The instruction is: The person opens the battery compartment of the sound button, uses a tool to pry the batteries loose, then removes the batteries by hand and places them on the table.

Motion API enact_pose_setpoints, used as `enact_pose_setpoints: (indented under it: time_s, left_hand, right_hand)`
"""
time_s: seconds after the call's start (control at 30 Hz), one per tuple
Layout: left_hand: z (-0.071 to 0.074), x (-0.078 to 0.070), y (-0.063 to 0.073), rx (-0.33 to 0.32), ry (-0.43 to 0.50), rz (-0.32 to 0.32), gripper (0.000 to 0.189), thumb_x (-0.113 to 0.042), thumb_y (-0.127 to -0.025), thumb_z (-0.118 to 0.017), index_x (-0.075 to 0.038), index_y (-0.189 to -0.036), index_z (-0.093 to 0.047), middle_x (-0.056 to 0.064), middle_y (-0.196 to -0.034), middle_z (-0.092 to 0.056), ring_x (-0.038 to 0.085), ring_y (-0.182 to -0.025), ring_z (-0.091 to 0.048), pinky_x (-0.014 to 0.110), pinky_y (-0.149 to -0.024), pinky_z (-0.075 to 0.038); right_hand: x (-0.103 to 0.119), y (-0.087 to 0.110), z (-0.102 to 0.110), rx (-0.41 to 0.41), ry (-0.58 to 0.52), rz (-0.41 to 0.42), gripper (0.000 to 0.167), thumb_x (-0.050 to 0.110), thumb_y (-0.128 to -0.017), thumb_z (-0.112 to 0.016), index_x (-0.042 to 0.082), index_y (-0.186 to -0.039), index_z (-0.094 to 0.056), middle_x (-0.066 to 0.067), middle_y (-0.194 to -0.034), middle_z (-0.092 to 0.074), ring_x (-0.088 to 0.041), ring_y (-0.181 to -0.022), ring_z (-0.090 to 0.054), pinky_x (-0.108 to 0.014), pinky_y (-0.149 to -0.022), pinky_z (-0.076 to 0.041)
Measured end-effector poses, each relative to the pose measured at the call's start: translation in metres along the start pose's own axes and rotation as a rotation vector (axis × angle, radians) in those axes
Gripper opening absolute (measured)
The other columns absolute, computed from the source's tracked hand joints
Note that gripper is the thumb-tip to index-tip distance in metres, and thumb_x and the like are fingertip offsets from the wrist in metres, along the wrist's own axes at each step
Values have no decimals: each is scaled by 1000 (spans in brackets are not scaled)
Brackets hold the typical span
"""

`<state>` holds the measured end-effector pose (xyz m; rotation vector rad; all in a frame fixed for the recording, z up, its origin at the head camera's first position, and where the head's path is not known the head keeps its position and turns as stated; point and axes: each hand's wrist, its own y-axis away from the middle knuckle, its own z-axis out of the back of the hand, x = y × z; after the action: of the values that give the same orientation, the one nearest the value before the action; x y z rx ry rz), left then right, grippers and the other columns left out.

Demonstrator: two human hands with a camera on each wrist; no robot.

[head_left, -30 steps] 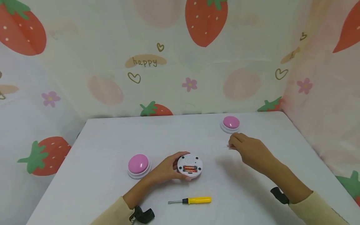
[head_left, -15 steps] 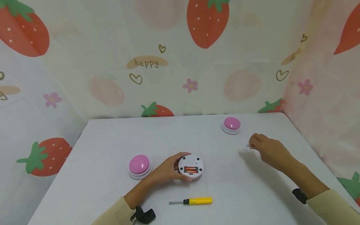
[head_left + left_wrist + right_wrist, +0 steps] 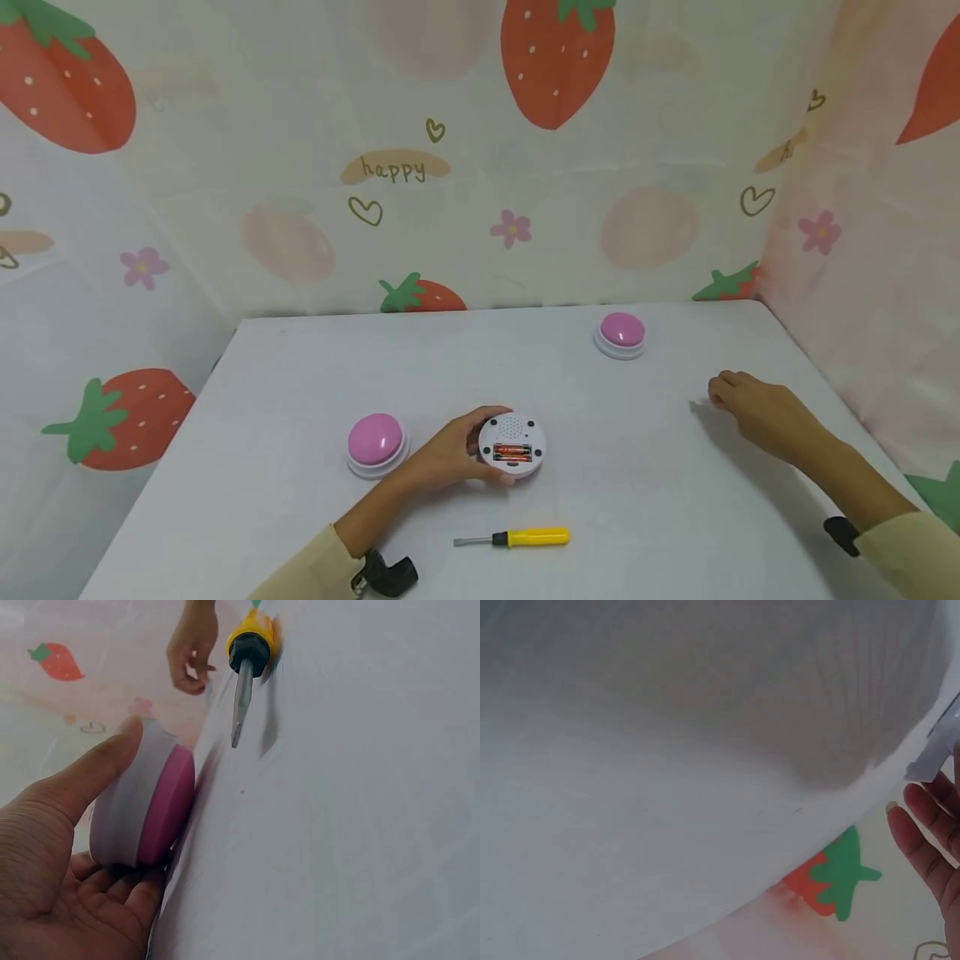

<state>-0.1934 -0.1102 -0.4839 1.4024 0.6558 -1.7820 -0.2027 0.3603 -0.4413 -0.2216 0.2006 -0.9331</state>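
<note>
My left hand grips a round white push-button light by its side, thumb and fingers on opposite edges. It is turned over, its pink dome facing the table and its underside up. Two orange-and-black batteries lie in the uncovered compartment. My right hand is over the right part of the table, pinching a small flat white plastic piece; in the head view the fingers hide that piece. A screwdriver with a yellow handle lies in front of the left hand, its blade pointing left.
One pink-topped push-button light stands upright just left of my left hand, close to the forearm. Another pink-topped light stands near the table's back edge. Strawberry-printed cloth hangs behind and beside the white table.
My right hand has moved right, away from the rear light, with the white piece in its fingers. My left hand keeps holding the upturned light in place.
</note>
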Motion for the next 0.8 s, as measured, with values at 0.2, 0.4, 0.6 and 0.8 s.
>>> enact_pose_setpoints:
  time_s: [0.2, 0.4, 0.6, 0.8]
  left_hand:
    - [0, 2, 0, -4, 2, -16, 90, -15, -74, -93, -17, -151, -46, 1, -145, -54, 18, -127, -56, 24, -104, -47]
    - [-1, 1, 0, -7, -5, -17, 90, -15, -74, -93, -18, -150, -46, 1, -145, -53, 17, -128, -56, 24, -104, -47]
    - [1, 1, -2, -11, -7, -19, 89, -17, -74, -93, -20, -150, -46, 1, -145, -54, 17, -125, -58, 25, -102, -49]
    - [0, 4, -1, -16, -6, -8, 89, -17, -74, -93, -19, -150, -47, 2, -144, -55, 18, -124, -59, 25, -101, -50]
  right_hand:
    - [-2, 3, -3, 29, 0, 6, 39, -15, -73, -77, 13, -86, -54, 6, -78, -48, -10, -68, -41, -20, -46, -33]
    - [1, 2, 0, 106, -10, -8, 28, -5, -82, -76, 13, -86, -54, 6, -78, -48, -10, -67, -39, -22, -47, -34]
    - [0, -3, 4, 124, -2, 2, 30, -2, -79, -80, 19, -78, -58, 8, -78, -51, -11, -70, -47, -25, -49, -41]
    - [11, -10, 12, 138, -4, -1, 26, 0, -78, -84, 18, -79, -66, 6, -83, -61, -14, -76, -56, -28, -54, -50]
